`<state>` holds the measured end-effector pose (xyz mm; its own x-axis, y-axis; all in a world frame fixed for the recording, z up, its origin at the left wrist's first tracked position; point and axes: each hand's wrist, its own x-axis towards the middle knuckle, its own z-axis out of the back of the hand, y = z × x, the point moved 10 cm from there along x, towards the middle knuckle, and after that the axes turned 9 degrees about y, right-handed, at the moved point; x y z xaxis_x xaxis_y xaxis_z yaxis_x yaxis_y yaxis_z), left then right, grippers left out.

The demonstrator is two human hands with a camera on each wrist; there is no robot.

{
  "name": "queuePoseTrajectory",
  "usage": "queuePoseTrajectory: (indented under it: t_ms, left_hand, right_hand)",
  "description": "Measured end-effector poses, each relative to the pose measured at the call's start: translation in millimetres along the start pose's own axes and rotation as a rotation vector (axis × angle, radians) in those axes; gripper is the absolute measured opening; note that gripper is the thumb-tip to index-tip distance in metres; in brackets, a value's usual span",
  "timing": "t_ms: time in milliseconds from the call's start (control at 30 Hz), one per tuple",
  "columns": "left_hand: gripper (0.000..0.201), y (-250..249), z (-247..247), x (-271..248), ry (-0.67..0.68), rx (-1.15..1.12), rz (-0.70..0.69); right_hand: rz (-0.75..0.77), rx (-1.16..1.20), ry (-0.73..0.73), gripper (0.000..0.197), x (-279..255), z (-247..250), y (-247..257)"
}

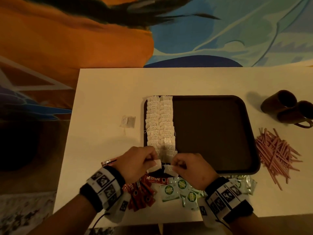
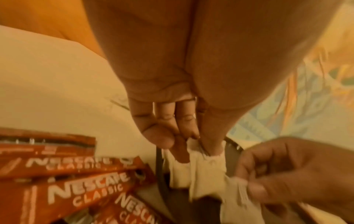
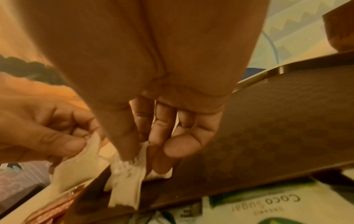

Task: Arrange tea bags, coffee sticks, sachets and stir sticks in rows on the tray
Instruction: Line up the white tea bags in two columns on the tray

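Your left hand (image 1: 135, 162) pinches 1 white tea bag (image 1: 156, 165) between thumb and fingertips, just above the near rim of the dark tray (image 1: 237, 172). Your right hand (image 1: 192, 170) pinches a second tea bag (image 1: 168, 169) the same way, and the 2 bags hang nearly touching between the hands. The left wrist view confirms the grip: thumb and fingers (image 2: 180, 151) closed on the bag's crimped top edge (image 2: 205, 163). The right wrist view shows the same on its side, with the bag (image 3: 128, 174) dangling over the tray rim (image 3: 249, 174).

On the tray, 2 rows of tea bags (image 1: 160, 124) run along its left side from the far rim to the near end, overlapping like shingles; the remainder of the tray floor is bare. 1 loose tea bag (image 1: 127, 122) lies on the tabletop (image 1: 105, 92), well apart to the left of the tray.

Red coffee sticks (image 1: 144, 190) (labelled Nescafe Classic) lie heaped on the tabletop under and beside your left wrist. Green-and-white sugar sachets (image 1: 183, 190) lie heaped near the tray's front edge, partly under your right wrist. Pink stir sticks (image 1: 277, 155) lie in a loose pile right of the tray. 2 dark mugs (image 1: 288, 107) lie on their sides at the far right, touching.
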<state>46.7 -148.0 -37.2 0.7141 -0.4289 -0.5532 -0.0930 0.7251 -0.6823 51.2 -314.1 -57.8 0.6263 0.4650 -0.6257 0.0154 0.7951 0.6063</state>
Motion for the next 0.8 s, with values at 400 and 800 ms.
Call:
queuePoseTrajectory:
  t_ms: [400, 800]
  left_hand:
    - [0.022, 9, -11, 17, -0.183, 0.055, 0.033]
    - [0.007, 9, -18, 13, -0.192, 0.046, 0.014]
  right_hand:
    - [-0.044, 0.055, -0.202, 0.012, 11, 11, -13]
    - [-0.069, 0.092, -0.203, 0.017, 11, 9, -20]
